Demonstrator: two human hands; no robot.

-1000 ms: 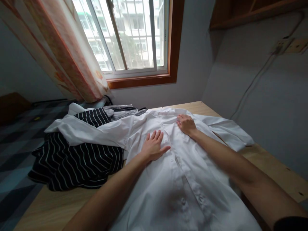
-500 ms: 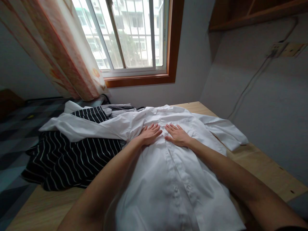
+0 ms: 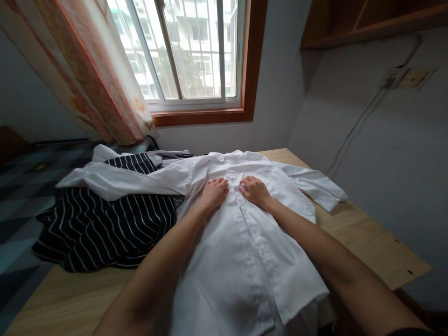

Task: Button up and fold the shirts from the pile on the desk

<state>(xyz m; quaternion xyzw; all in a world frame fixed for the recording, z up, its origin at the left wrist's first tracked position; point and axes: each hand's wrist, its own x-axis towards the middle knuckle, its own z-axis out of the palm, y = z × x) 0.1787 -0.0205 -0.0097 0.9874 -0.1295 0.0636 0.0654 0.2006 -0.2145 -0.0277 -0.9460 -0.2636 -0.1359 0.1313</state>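
A white button-up shirt point(image 3: 224, 252) lies front up on the wooden table, its collar toward the window and its sleeves spread to both sides. On the chest, left of the button placket, rests my left hand point(image 3: 214, 192), fingers bent inward and closed on the cloth. My right hand point(image 3: 256, 190) mirrors it just right of the placket, its fingers likewise curled into the fabric. The fingertips are partly hidden. The shirt's left-side sleeve point(image 3: 122, 179) runs across a black garment with white stripes point(image 3: 112, 228).
The wooden tabletop point(image 3: 364, 238) shows at right and at lower left. A checked cloth point(image 3: 17, 224) covers the surface at far left. Behind are a window point(image 3: 196, 56) and a patterned curtain point(image 3: 80, 70). A cord point(image 3: 357, 123) hangs from the wall socket at right.
Both hands lay flat with fingers stretched; now the fingers are drawn in and bent on the shirt. The shirt's lower hem shows more and sits farther up in view.
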